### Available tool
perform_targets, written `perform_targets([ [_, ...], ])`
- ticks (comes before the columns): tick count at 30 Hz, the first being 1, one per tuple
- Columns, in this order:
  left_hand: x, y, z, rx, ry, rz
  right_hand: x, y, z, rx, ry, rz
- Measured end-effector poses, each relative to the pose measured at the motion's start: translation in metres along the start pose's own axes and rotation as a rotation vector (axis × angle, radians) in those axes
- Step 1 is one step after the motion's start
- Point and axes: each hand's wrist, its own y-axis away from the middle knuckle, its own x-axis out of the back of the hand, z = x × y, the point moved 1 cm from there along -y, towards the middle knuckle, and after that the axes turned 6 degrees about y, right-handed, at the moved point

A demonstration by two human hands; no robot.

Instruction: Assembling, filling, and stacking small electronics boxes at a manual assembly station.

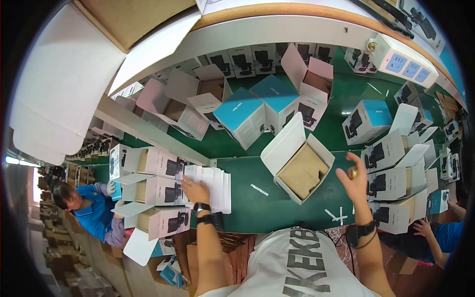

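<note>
My left hand (195, 190) lies with fingers stretched out on the left part of a stack of white leaflets (217, 185), right beside a row of open boxes. In front of me on the green table stands an open white carton (322, 153), tilted to my view, with a brown cardboard insert (303, 171) inside. My right hand (354, 182) hovers to the right of this carton, apart from it, with thumb and fingers spread. A small yellowish spot shows among its fingers, too small to name.
Open boxes stand at left (166, 190) and right (388, 188). Behind the carton are closed blue-topped boxes (241, 116) and more open ones. A power strip (403, 62) hangs on the shelf edge. White strips (259, 190) lie about. Co-workers (94, 213) sit at both sides.
</note>
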Motion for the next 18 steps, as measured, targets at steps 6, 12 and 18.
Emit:
perform_targets([
  [6, 0.006, -0.015, -0.011, 0.050, -0.005, -0.482, -0.041, -0.011, 0.023, 0.199, 0.174, -0.154],
  [12, 0.065, 0.005, 0.008, 0.034, 0.489, -0.045, -0.022, 0.045, 0.013, 0.163, 0.211, -0.048],
  [18, 0.260, 0.024, 0.198, 0.264, 2.121, -0.258, 0.012, 0.074, 0.016, -0.145, -0.035, -0.354],
])
